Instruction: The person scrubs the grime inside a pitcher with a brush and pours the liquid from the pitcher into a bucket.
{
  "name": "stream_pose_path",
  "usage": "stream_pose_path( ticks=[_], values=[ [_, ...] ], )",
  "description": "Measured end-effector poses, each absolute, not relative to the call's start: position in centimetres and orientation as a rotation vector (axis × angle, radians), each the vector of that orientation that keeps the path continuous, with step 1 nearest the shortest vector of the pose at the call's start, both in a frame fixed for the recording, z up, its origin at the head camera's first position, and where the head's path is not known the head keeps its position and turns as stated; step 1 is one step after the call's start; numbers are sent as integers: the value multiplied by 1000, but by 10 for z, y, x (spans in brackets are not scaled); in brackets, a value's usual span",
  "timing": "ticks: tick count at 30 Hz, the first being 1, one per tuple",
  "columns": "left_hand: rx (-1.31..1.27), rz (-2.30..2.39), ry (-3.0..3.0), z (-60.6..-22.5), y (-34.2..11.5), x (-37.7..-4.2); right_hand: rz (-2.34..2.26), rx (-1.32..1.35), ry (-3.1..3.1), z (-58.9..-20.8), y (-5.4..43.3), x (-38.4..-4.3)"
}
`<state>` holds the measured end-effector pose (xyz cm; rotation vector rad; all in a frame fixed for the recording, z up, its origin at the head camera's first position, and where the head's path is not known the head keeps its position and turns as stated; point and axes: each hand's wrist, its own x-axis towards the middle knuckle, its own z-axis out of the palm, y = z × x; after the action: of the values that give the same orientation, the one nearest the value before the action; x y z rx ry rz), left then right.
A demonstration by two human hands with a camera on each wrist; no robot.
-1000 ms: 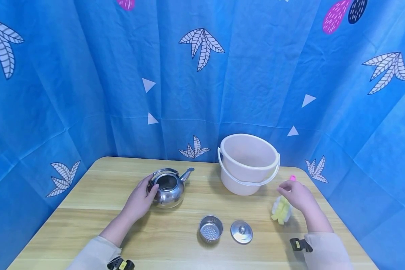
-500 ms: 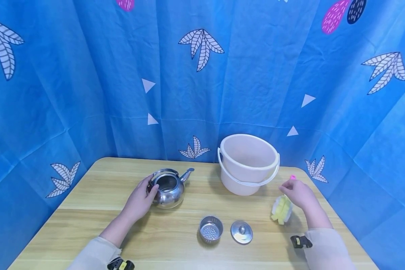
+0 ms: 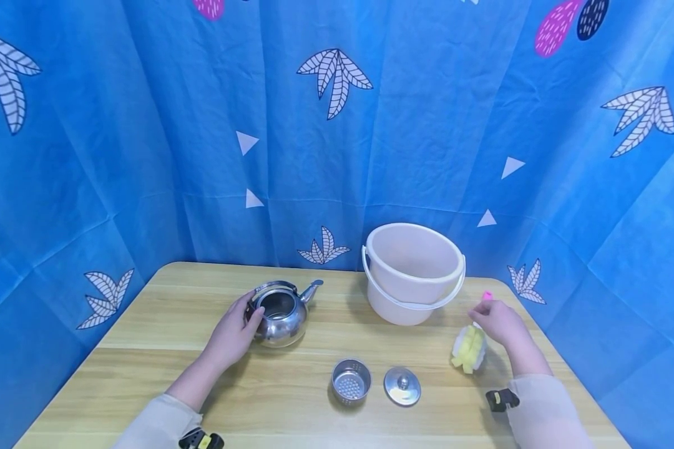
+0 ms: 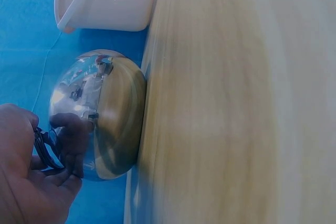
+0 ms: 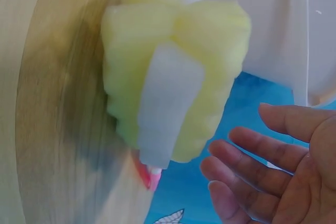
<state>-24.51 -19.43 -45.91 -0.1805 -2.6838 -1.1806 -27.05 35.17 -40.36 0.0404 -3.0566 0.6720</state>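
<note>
A shiny steel teapot point(image 3: 283, 327) stands lidless at the left of the table, its spout pointing back and right. My left hand point(image 3: 238, 324) grips it at the handle side, with the thumb by the open top; the left wrist view shows the fingers around the dark handle point(image 4: 48, 150). At the right, a sponge bottle brush point(image 3: 470, 350) with yellow and white foam and a pink handle end point(image 3: 487, 295) lies on the table. My right hand point(image 3: 500, 325) hovers over its handle. Its fingers point(image 5: 257, 169) are loosely bent and hold nothing in the right wrist view.
A white bucket point(image 3: 399, 290) with its bail handle hanging forward stands at the back. In front are a perforated steel strainer basket point(image 3: 351, 381) and a small knobbed lid point(image 3: 402, 385). Blue patterned curtain point(image 3: 337, 162) encloses the table's back and sides.
My right hand has shifted slightly to the right above the brush handle, its fingertips drawing closer to it. The left hand and teapot have kept their place.
</note>
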Motion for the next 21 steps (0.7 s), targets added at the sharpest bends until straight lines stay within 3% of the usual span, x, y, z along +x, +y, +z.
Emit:
stream_pose_path(
  ticks=[21],
  values=[
    [-186, -1173, -2683, -458, -193, -245, 694, -89, -3140, -412, 362, -284]
  ],
)
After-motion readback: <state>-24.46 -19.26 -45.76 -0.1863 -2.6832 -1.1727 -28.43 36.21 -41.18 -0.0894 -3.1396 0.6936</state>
